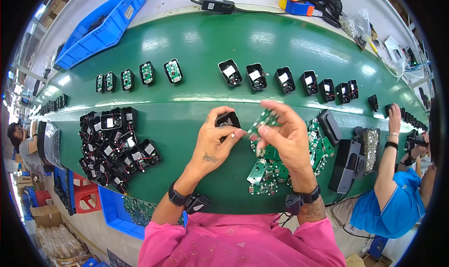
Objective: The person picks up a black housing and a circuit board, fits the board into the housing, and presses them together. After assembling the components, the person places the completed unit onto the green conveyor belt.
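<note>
**Green printed circuit board (262,121) poised just beside an open black plastic case (227,119)**

The left hand (210,143) has its fingers curled around the case, thumb and fingertip nearly meeting at its near edge (a tiny pale speck shows there, too small to name). The right hand (287,138) pinches the board, tilted and slightly blurred, between thumb and fingers. Its lower corner sits right by the left fingertips; whether they touch, I cannot tell.

The step in hand looks like mating board and case, perhaps at a wire. The next move would call for a steady left grip, the board turned to match the opening, and any lead kept from being trapped.

Below the right fingers lies a loose heap of bare green circuit boards (268,173). Left of the left fingers is a jumbled pile of black plastic cases with red wires (105,148). Beyond both hands, across the glossy green counter (201,40), stand rounded black cases with white squares inside (229,72) and, farther left, black cases showing green boards (174,71).
</note>
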The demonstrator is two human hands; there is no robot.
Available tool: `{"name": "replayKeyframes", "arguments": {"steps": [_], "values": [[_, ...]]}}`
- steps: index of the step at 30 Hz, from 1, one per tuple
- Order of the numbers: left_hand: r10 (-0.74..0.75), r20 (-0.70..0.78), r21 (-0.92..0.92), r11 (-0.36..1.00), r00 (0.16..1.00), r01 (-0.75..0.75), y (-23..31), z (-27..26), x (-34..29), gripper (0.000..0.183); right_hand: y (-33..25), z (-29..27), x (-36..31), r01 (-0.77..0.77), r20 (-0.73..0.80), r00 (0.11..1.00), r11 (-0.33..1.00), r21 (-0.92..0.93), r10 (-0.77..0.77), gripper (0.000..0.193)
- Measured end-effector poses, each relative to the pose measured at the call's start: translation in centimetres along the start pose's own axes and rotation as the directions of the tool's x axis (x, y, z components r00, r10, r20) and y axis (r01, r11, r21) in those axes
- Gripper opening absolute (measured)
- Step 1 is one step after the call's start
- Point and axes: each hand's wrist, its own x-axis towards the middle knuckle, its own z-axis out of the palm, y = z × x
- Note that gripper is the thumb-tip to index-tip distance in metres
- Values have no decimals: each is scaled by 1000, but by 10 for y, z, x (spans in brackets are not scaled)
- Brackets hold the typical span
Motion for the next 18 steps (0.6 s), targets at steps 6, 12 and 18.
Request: {"name": "replayKeyframes", "arguments": {"steps": [6, 12, 18], "values": [[15, 19, 3, 1000, 1000, -15, -1, 2, -1, 13, 10, 4, -4, -35, 150, 988, 999, -30, 39, 41], [4, 53, 6, 1000, 999, -4, -4, 4, -3, 18, 19, 2, -1, 61, 124, 992, 962, -265, -29, 33], [-44, 102, -97, 994, 994, 54, -4, 1, -2, 27, 17, -1, 2, 51, 54, 998, 861, -506, -27, 31]]}}
